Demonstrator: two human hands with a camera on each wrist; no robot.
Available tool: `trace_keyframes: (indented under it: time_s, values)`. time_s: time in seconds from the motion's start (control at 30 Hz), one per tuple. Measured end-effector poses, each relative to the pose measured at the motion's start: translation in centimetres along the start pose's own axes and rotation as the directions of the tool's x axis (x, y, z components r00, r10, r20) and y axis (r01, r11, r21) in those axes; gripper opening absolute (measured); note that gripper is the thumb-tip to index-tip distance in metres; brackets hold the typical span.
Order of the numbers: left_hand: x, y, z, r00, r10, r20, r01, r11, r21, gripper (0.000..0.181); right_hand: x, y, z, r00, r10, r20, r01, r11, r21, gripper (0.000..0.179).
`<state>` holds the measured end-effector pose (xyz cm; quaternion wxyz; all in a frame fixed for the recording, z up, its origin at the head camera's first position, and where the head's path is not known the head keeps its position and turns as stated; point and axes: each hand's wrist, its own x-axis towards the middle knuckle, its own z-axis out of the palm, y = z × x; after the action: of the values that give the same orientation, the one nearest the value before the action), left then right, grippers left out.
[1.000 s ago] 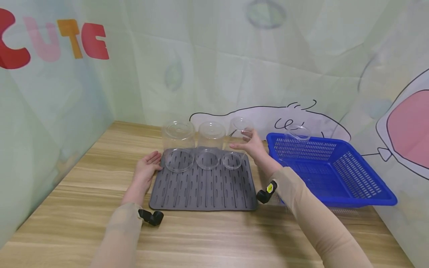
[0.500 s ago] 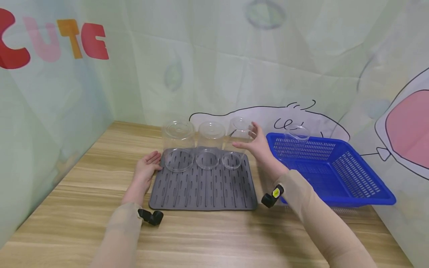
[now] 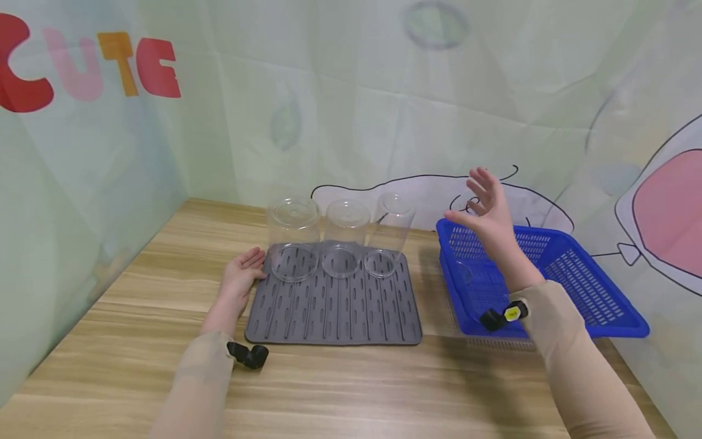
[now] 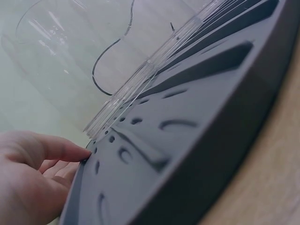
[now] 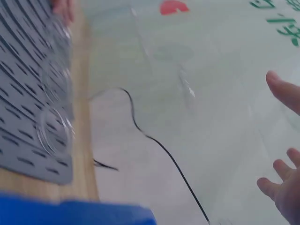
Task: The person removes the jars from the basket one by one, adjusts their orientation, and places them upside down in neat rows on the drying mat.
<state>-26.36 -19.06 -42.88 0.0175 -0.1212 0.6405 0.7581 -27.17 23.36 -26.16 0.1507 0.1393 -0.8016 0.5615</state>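
Note:
Three clear cups of differing width stand in a row on the dark grey ridged mat: a wide one, a middle one and a narrower one, their lipped rims down. At the mat's left edge is my left hand, its thumb touching the edge and its fingers stretched out beside it. My right hand hovers over the blue basket, thumb and fingers spread, with nothing held. Another clear cup is in the basket's left part, mostly hidden by the hand.
The wooden table carries the mat and, to its right, the slotted basket. A printed cloth wall stands close behind the cups and the basket. More cloth covers the left and right sides.
My right hand has left the narrowest cup on the mat and moved right to above the basket. My left hand and the three cups have stayed in place.

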Motion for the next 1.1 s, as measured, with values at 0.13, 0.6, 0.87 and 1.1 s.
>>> trace_keyframes:
  time_s: [0.13,0.6,0.87,1.1]
  values:
    - [0.0,0.0,0.0,1.000,-0.004,0.000,0.004,1.000,0.011,0.076,0.6,0.4,-3.5,0.999,0.018,-0.041,-0.018,1.000,0.020,0.088]
    - [-0.1,0.0,0.1,1.000,0.003,0.000,-0.003,1.000,0.017,0.075,1.5,6.2,-11.1,0.960,0.207,0.189,-0.177,0.970,-0.164,0.082]
    - [-0.3,0.1,0.0,1.000,0.003,0.001,-0.003,1.000,0.019,0.075,1.7,9.5,-12.0,0.887,0.252,0.386,-0.191,0.963,-0.190,0.078]
    - [-0.2,0.0,0.1,1.000,0.006,-0.007,-0.006,1.000,0.002,0.075,1.4,11.1,-11.5,0.863,0.291,0.414,-0.223,0.953,-0.204,0.073]
